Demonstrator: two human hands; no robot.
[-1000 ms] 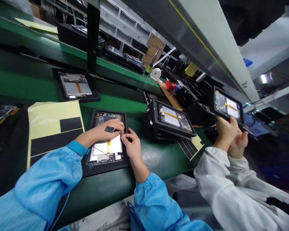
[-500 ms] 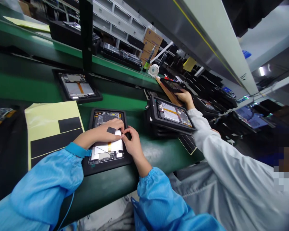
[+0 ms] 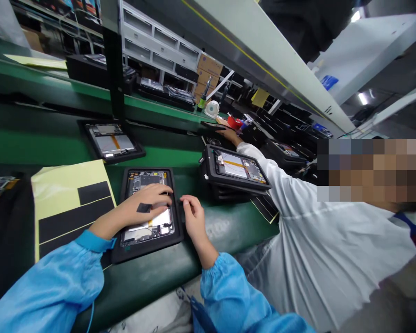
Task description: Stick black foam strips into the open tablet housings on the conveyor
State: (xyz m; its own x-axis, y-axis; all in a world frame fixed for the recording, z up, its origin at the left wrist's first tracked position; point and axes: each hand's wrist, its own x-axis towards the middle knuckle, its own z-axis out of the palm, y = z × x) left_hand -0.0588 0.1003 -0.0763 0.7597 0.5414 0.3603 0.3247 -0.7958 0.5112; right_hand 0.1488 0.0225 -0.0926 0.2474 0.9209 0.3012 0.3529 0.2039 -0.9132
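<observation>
An opened tablet lies in a black tray on the green bench in front of me. My left hand rests flat on the tablet's insides, fingers spread, with a small black patch stuck on its back. My right hand sits at the tray's right edge, fingers loosely curled, with nothing visible in it. A yellow backing sheet with black strips lies left of the tray.
A second opened tablet in a tray lies further back. A stack of trays with a tablet on top stands to the right. A co-worker in a white coat leans across, one hand reaching the back of the bench.
My right hand has drawn away from my left hand to the tray's right edge. The co-worker has leaned further in and reached farther back along the bench.
</observation>
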